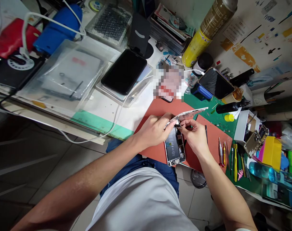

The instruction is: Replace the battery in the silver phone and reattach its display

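Note:
An opened smartphone [174, 148] lies on the reddish-brown mat [148, 146], its black battery and inner parts showing. My left hand [157, 128] grips the phone's screen panel [192, 113] near its lower edge, holding it tilted up above the far end of the body. My right hand [194, 134] is closed, its thumb and fingertips pinched together at the top of the phone, just under the raised panel. Whatever sits between those fingertips is too small and covered to make out.
Several screwdrivers [220, 152] and a yellow-handled tool [235, 160] lie to the right on the green mat [215, 120]. Beyond the hands are a black-screened phone [124, 72], another propped phone [215, 83] and a yellow spray can [196, 48]. A white cable [115, 120] crosses the left side.

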{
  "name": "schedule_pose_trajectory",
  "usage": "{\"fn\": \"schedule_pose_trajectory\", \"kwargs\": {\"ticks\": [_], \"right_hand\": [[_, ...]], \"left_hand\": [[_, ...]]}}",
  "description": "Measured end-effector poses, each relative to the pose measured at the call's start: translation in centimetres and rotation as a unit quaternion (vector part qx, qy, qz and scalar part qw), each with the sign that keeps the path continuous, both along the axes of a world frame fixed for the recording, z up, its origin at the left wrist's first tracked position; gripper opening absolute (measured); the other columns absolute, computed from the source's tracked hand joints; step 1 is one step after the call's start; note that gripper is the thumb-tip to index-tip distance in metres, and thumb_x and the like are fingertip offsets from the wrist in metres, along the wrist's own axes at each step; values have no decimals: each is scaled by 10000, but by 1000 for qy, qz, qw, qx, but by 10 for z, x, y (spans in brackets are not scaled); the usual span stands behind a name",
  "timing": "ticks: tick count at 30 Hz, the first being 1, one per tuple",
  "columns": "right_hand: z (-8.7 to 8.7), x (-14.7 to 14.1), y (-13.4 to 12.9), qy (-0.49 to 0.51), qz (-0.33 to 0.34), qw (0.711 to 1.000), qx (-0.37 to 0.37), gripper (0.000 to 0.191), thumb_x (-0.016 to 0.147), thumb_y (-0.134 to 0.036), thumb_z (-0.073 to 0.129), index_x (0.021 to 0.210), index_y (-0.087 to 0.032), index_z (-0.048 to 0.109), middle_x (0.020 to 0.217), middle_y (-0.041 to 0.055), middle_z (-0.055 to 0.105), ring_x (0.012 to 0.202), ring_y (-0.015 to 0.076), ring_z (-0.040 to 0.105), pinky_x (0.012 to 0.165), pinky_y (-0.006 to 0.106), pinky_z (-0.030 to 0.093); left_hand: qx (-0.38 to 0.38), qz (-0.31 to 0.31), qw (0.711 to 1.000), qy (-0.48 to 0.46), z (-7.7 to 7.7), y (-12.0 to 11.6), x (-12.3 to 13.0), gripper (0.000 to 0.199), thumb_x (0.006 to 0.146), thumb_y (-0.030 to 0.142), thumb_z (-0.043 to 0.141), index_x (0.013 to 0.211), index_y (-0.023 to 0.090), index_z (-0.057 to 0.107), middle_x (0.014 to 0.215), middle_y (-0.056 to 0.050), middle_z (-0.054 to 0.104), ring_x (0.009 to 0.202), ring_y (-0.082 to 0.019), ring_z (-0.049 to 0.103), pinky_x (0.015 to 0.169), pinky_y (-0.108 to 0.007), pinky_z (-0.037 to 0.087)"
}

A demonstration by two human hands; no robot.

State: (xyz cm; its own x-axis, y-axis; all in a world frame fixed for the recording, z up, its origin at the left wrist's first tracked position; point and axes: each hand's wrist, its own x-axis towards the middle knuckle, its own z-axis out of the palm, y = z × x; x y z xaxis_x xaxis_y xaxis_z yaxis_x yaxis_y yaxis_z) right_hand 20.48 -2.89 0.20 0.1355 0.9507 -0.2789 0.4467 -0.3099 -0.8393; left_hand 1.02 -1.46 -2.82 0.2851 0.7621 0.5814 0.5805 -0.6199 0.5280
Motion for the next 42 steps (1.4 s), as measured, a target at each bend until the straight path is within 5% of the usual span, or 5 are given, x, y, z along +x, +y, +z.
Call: {"fn": "schedule_pose_trajectory", "kwargs": {"ticks": [12,42], "right_hand": [[5,-3,-2,-13,2,1000,-5,256,758,-448,783,813,-215,693,730,4,659,545,135,518,525,278,449],[9,-2,3,0,20,999,-31,247,751,-430,798,806,-213,692,706,-5,655,526,135,562,513,275,492]], "left_hand": [[-66,-12,998,15,-2,1,0,295,1111,348,420,1075,161,646,844,-54,763,692,-185,745,593,-298,472],[-59,-13,998,14,0,1,-3,282,1112,334,408,1036,169,623,832,-45,748,708,-190,754,587,-294,457]]}}
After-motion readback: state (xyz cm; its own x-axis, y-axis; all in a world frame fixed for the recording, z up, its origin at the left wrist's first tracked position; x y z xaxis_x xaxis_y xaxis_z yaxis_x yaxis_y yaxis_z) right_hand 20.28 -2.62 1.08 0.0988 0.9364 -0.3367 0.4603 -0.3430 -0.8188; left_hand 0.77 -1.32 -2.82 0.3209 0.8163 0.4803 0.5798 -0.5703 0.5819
